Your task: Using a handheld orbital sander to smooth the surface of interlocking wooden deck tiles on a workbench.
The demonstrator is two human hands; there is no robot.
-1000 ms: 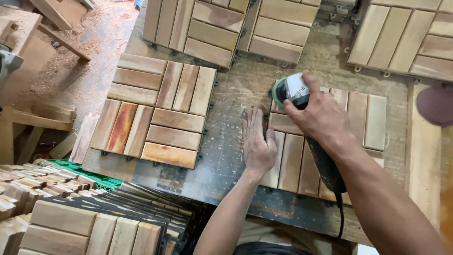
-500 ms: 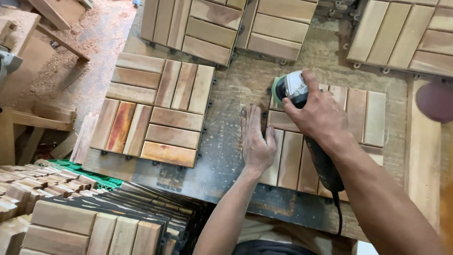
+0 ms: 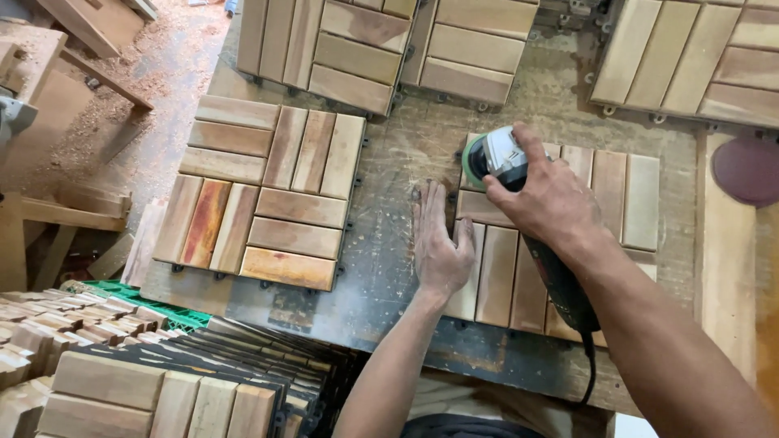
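The left hand (image 3: 438, 243) lies flat, palm down, fingers together and pointing away, while just beside it the right hand (image 3: 548, 195) is curled in a grip, forearm stretched forward.

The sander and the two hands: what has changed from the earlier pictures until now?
The right hand has slid the sander slightly left along the top edge of the wooden tile. The left hand still presses flat on the tile's left edge. The finished tile beside it has not moved.
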